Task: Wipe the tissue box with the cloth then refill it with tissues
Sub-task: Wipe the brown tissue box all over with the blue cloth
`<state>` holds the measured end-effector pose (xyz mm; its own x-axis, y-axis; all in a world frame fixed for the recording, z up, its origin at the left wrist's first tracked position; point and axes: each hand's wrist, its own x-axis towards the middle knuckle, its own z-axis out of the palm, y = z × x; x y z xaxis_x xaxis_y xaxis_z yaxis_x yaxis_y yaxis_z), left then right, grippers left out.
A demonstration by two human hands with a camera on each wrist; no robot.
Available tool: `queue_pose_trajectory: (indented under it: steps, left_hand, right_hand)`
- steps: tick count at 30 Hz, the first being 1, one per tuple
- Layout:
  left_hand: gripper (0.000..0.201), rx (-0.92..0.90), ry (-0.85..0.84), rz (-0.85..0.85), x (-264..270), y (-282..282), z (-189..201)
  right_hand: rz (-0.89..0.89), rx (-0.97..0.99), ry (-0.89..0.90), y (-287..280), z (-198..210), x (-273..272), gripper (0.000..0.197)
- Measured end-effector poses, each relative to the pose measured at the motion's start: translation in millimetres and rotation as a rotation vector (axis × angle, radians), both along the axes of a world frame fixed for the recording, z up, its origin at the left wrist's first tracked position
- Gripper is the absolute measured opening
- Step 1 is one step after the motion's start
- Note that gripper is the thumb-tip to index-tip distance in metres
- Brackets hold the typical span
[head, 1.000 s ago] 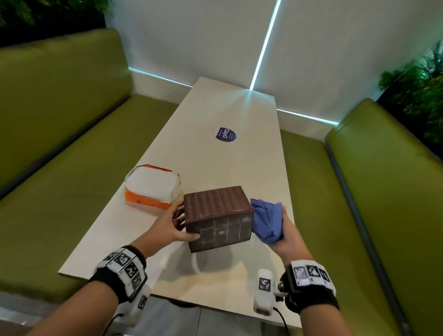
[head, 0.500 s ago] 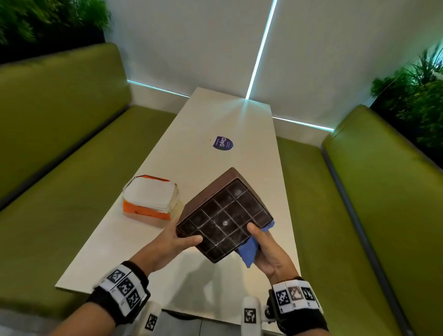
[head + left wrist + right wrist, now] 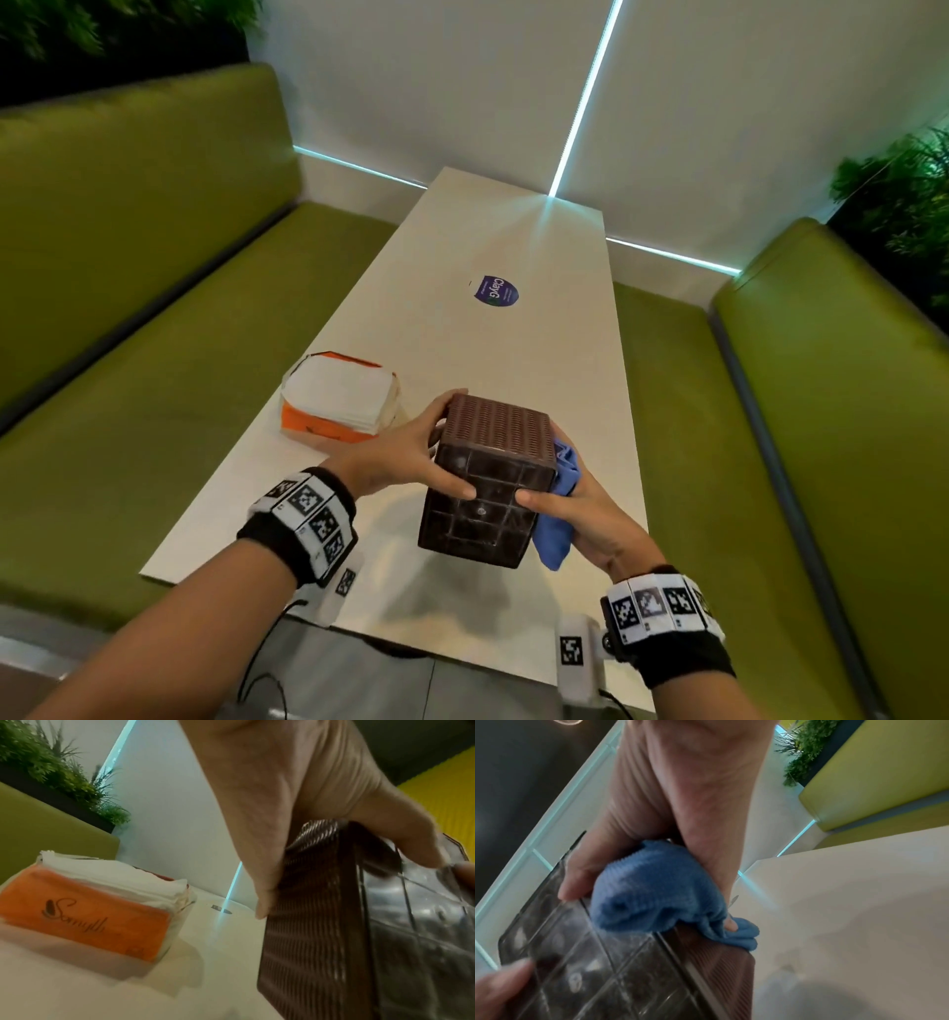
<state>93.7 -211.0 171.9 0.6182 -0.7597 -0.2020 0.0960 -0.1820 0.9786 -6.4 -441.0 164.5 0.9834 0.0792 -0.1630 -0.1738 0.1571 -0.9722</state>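
Wiping goes best if the left hand [image 3: 405,457] keeps its clamp on the tissue box [image 3: 488,483], lifted above the table [image 3: 539,360], while the right hand [image 3: 580,509], gripping the cloth [image 3: 557,529], apparently presses it along the box's side.

The person's forearms are bare, with no sleeves. Each wrist carries a black fabric band [image 3: 277,539] ringed by white tiles printed with black square marker codes [image 3: 655,606]. Below each wrist hangs a small white camera housing [image 3: 577,663] bearing its own marker code, and thin black cables [image 3: 257,663] trail from the housings.
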Motion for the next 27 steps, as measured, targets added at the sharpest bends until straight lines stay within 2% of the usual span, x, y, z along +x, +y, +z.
queue_pose_trajectory:
  steps: [2, 4, 5, 8, 9, 13, 15, 17, 19, 20, 22, 23, 24, 27]
  left_hand:
    - [0.130, 0.014, 0.015, -0.050, -2, -1, -10]
    - [0.129, -0.001, 0.019, -0.036, -5, -3, -19]
    - [0.124, -0.011, 0.012, -0.007, -7, -4, -22]
    - [0.113, -0.031, -0.017, 0.122, -10, -7, -32]
    - [0.113, -0.039, -0.029, 0.161, -11, -7, -36]
    - [0.120, -0.054, -0.105, 0.211, -11, -11, -48]
    - [0.121, -0.063, -0.132, 0.221, -12, -16, -53]
    - [0.122, -0.089, -0.144, 0.240, -14, -21, -57]
    - [0.118, -0.091, -0.174, 0.242, -14, -24, -60]
    - [0.113, -0.080, -0.191, 0.231, -14, -24, -62]
    - [0.104, -0.066, -0.209, 0.216, -14, -23, -65]
    - [0.106, -0.056, -0.218, 0.228, -14, -22, -66]
    - [0.111, -0.050, -0.226, 0.243, -14, -21, -67]
    - [0.119, -0.038, -0.245, 0.271, -14, -25, -68]
  right_hand:
    - [-0.002, 0.012, 0.016, 0, -4, -2, 0.084]
    - [0.002, 0.009, 0.022, -1, -9, -3, 0.086]
    - [0.000, 0.010, 0.034, -2, -12, -3, 0.091]
    - [-0.097, 0.079, 0.094, -8, -13, -4, 0.125]
    - [-0.141, 0.101, 0.089, -10, -12, -4, 0.128]
    - [-0.373, 0.128, 0.001, -10, 9, 2, 0.114]
    - [-0.402, -0.011, -0.087, 4, 28, 5, 0.106]
    - [-0.326, -0.282, -0.160, 33, 40, 10, 0.086]
    - [-0.176, -0.654, -0.209, 61, 37, 16, 0.059]
    - [-0.089, -0.910, -0.211, 70, 29, 20, 0.048]
    - [0.034, -1.369, -0.199, 73, 17, 26, 0.045]
    - [0.038, -1.464, -0.193, 70, 16, 28, 0.052]
    - [0.016, -1.474, -0.185, 65, 18, 30, 0.058]
    - [-0.075, -1.264, -0.122, 50, 29, 36, 0.063]
